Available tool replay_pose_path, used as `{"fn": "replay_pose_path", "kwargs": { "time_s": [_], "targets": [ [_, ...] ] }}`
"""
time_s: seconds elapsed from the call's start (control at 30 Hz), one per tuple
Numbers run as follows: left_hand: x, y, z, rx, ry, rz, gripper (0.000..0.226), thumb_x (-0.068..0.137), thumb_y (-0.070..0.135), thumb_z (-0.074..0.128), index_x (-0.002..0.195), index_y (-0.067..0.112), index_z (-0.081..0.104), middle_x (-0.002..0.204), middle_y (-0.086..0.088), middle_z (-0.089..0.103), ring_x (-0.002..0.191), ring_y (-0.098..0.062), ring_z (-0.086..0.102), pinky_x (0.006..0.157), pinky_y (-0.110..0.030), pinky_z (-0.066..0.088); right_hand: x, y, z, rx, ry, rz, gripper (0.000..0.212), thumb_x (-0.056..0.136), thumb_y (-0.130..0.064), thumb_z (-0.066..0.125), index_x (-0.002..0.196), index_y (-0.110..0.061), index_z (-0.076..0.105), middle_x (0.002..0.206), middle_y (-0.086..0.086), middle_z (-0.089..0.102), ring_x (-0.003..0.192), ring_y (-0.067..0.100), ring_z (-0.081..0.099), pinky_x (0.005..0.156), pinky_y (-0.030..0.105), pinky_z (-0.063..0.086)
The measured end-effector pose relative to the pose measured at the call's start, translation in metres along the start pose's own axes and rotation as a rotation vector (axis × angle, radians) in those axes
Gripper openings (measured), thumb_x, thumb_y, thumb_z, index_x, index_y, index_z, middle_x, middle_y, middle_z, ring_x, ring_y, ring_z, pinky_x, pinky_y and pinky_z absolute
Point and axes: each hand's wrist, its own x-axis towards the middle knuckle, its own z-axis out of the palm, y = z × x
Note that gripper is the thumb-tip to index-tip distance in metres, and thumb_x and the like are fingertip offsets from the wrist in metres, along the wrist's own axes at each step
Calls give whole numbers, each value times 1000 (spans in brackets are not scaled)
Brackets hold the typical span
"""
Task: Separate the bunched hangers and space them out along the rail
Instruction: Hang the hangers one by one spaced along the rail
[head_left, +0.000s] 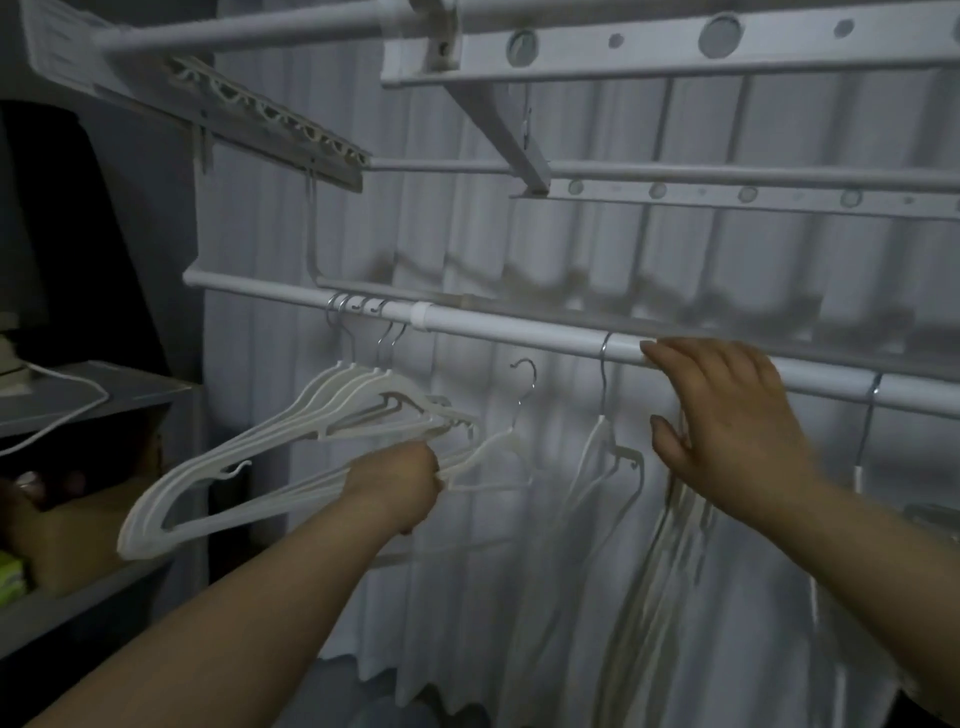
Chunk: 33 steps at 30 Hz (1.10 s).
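Left hand (410, 483) reaches forward, fingers curled round a loose hanger (498, 447), its hook off the rail (519, 330). Right hand (727, 421) raised, fingers loosely spread, fingertips touching rail.

A white rail (519, 332) ran across in front of you, from left to right. Toward its left end, a bunch of white hangers (358, 387) hung by metal hooks, packed close together. Well apart to the right, a single white hanger (592, 457) hung alone. Your right hand (727, 415) touched the rail just beside it. Near the right edge, another metal hook (874, 387) sat over the rail.
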Motion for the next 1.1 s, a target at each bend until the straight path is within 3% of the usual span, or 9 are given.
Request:
{"fn": "replay_pose_path", "kwargs": {
  "time_s": [0.17,0.33,0.4,0.47,0.57,0.7,0.87,1.0,1.1],
  "targets": [
    [-58,-38,-1,0,15,-13,21,91,31,47,79,26,63,76,7,65,76,-14,60,65,-22,42,-4,-40,-11,128,-172,-157,42,72,-30,51,105,-9,63,108,16,67,96,31,64,85,37,48],
    [-139,-59,-27,54,39,-39,18,90,34,49,78,32,63,74,11,66,74,-10,60,62,-23,46,0,-86,-17,350,-536,-68,59,92,-34,48,143,-19,23,155,1,17,138,21,26,110,30,23],
    [-171,-65,-35,58,29,-77,22,87,34,51,68,35,61,74,9,68,68,-8,59,68,-25,48,2,-101,-24,555,-536,-64,46,92,-29,49,135,-14,41,143,7,40,121,19,47,96,23,32],
    [-202,-74,-40,27,-12,-130,34,85,27,55,54,41,55,61,13,62,62,-6,58,66,-23,46,5,-114,-38,848,-649,-30,20,92,-23,51,96,-10,65,97,5,69,69,1,60,66,15,39],
    [-246,-89,-42,-122,-55,-158,39,84,24,62,52,46,61,68,11,70,69,-7,65,66,-22,48,-4,-131,-59,1142,-875,34,37,91,-27,51,56,-15,55,40,-6,53,33,4,43,40,12,35],
    [-286,-100,-44,-179,57,-199,11,79,25,68,84,35,67,97,1,70,84,3,62,75,-15,45,-24,-157,-84,1492,-946,198,44,94,-24,45,52,-11,43,65,11,54,31,7,46,33,15,36],
    [-308,-111,-46,-270,371,-368,36,85,19,61,118,5,58,120,-13,57,111,-27,54,83,-27,39,-30,-179,-121,1735,-1008,419,38,95,-19,43,59,-10,44,62,7,51,29,6,47,31,14,40],
    [-322,-90,-49,-638,183,-215,16,92,25,49,80,23,59,78,2,61,73,-15,58,65,-20,43,-30,-200,-140,1825,-961,559,33,95,-17,44,63,-8,49,57,6,51,31,7,52,35,16,46],
    [-334,-74,-54,-804,-56,-167,22,88,48,45,89,29,55,83,3,63,71,-12,62,72,-26,47,-30,-224,-152,1844,-916,667,32,95,-16,45,65,-6,51,55,6,51,32,8,55,38,17,50]
  ]
}}
